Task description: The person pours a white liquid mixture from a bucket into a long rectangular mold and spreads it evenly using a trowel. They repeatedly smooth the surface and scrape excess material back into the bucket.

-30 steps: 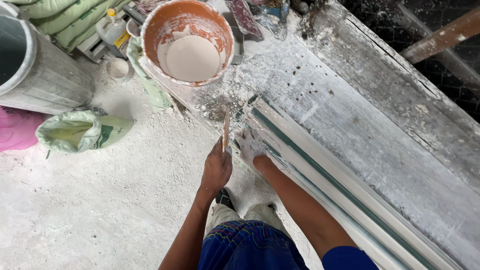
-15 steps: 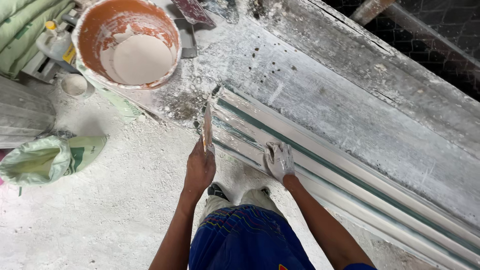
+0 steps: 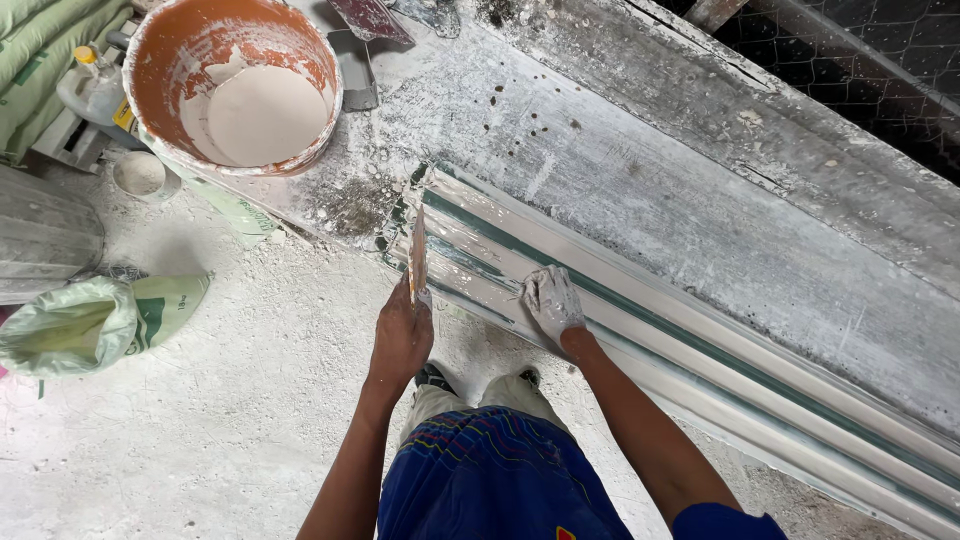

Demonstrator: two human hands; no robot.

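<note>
While the long moulding lies along the front edge of the workbench, it is worked from the near end, where its ribbed white and green surface is easiest to reach. A thin flat scraper is pinched in the left hand, fingers closed tight around its lower end, so that the blade stands on edge against the grooves at the moulding's end. The right hand, coated in white plaster, is laid on the moulding with fingers pressed together and nothing gripped, apparently to steady or smooth it. An orange bucket of pale plaster is kept on the bench, near the scraper. On the dusty floor a green sack is slumped and a small cup is set close by. The scraper's tip is hard to make out against the white ribs, and the moulding's far end is cut off by the frame.
</note>
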